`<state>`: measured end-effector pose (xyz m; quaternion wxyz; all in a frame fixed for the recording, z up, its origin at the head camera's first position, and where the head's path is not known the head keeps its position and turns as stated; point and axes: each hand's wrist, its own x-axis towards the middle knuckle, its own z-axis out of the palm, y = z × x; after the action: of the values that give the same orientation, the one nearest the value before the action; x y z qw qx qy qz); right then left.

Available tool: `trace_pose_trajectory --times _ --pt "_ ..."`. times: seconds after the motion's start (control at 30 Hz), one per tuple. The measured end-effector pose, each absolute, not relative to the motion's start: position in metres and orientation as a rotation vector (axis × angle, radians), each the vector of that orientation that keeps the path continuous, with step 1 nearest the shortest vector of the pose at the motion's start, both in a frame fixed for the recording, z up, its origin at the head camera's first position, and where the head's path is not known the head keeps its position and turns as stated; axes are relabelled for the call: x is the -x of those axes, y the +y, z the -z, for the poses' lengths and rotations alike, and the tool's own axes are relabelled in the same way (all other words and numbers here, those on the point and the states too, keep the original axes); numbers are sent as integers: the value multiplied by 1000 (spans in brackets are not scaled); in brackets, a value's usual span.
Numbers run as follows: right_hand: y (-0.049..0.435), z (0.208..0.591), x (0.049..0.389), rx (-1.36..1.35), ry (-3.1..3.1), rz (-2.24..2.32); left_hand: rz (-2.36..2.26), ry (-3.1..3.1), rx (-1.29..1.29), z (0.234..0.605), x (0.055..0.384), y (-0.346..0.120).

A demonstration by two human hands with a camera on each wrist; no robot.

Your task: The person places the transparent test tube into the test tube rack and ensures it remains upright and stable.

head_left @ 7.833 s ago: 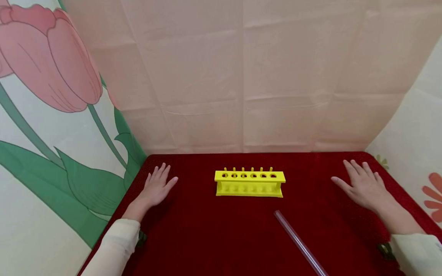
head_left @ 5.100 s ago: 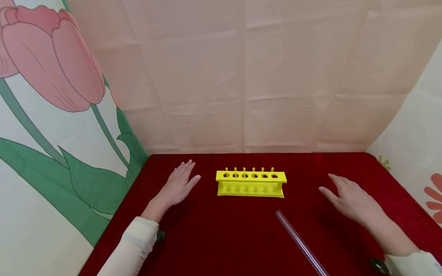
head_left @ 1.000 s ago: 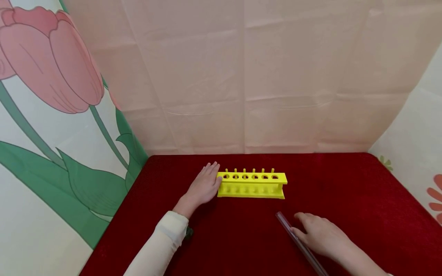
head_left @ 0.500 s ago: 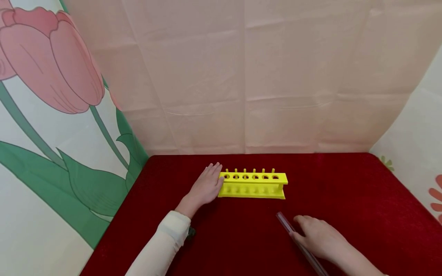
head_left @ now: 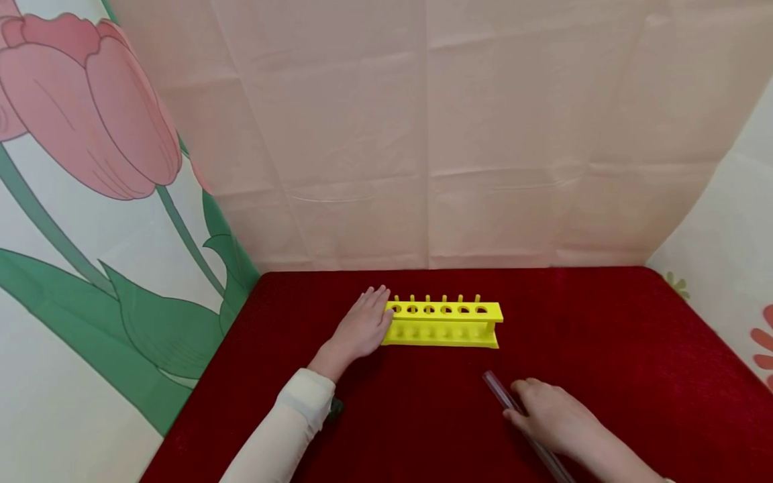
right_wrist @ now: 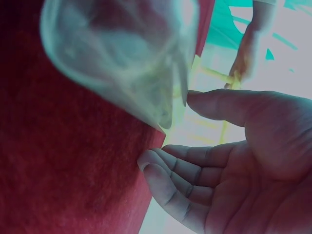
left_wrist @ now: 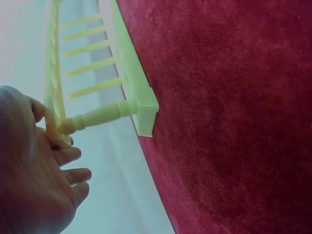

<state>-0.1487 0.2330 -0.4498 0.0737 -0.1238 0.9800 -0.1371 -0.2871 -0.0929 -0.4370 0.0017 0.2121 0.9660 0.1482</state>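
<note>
A yellow test tube rack [head_left: 443, 329] with a row of round holes and upright pegs stands mid-table. My left hand [head_left: 360, 329] is at its left end; in the left wrist view the thumb and fingertips pinch the end of the rack's top plate [left_wrist: 54, 105]. A long clear tube [head_left: 499, 390] lies slanted at the front right. Over it is my right hand [head_left: 552, 416], thumb on the left side and fingers on the right. The right wrist view shows the thumb [right_wrist: 214, 107] right at the tube's edge, the fingers loosely bent and a gap between them and the thumb.
Dark red cloth covers the table [head_left: 423, 416]. A plain pinkish curtain [head_left: 423, 134] hangs behind its back edge. On the left is a sheet printed with a tulip [head_left: 121, 107], and a white flowered sheet [head_left: 731, 268] hangs on the right.
Both hands have come inward from the table's sides, the left onto the rack's end, the right over the tube. In the last second the right hand has shifted slightly left. Rack and tube stay put.
</note>
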Motion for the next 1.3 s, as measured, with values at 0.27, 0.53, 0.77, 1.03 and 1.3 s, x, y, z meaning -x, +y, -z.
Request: trace_pose_trajectory --times 0.27,0.53,0.77,1.03,1.3 --pt "228 452 148 349 2915 433 -438 3016 -668 436 286 -90" --pt "225 456 149 346 2885 411 -377 3019 -694 440 287 -91" --pt "225 458 149 384 2896 400 -337 3004 -696 440 286 -90" --pt "224 458 150 357 2891 432 -286 2998 -698 437 285 -89" --pt "223 456 152 318 2863 480 -259 3000 -700 437 285 -89"
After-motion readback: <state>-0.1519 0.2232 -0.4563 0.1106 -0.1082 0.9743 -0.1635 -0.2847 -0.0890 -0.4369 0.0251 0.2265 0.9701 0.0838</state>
